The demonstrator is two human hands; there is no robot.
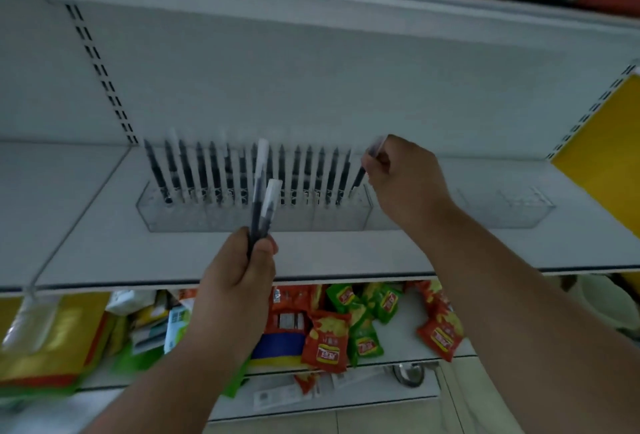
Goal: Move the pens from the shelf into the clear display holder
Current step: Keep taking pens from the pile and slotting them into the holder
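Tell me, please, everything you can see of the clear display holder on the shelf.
The clear display holder is a long, low, transparent trough, plastic by its look, lying lengthwise on the white shelf near the back panel. A row of dark pens with pale caps stands upright along its back. The right hand lowers another pen at the row's right end. A second clear section continues rightward, blurred.

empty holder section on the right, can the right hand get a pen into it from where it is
Probably yes. The right hand pinches a pen just left of the empty holder section, whose top is open, and nothing lies between them.
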